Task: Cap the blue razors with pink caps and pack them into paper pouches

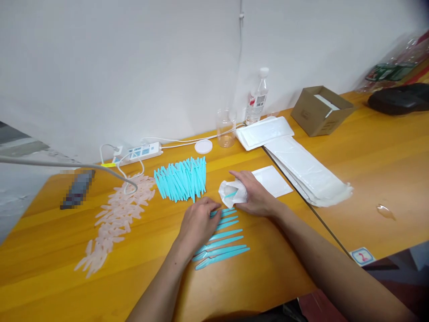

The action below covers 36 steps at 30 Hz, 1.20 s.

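My right hand [251, 193] holds a crumpled white pouch [239, 195]; left hand [200, 220], grip hidden. Slim turquoise plastic sticks [225, 242] seem light, stiff: pinch mid-length.

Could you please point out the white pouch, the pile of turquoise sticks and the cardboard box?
White pouch [240, 196]: head view, on its side, beside the opening.
Pile of turquoise sticks [181, 180]: head view, mid-pile.
Cardboard box [309, 113]: head view, outer wall.
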Motion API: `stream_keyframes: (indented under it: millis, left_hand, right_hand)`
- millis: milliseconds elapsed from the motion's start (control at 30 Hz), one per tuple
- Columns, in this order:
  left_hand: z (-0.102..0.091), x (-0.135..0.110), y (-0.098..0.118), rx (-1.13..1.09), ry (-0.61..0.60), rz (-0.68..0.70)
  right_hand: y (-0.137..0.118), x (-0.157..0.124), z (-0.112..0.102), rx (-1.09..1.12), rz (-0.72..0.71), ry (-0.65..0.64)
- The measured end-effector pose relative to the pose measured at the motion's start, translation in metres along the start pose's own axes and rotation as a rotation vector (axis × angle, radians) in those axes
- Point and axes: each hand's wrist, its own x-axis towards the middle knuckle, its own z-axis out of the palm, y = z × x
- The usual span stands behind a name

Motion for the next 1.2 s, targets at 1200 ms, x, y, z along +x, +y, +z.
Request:
stream_keyframes:
  millis: [1200]
  left_hand:
    - [0.001, -0.013, -0.013, 0.038, -0.071, 0.003]
  right_hand:
    - [-0.003, -0.002, 0.003, 0.071, -0.022, 0.030]
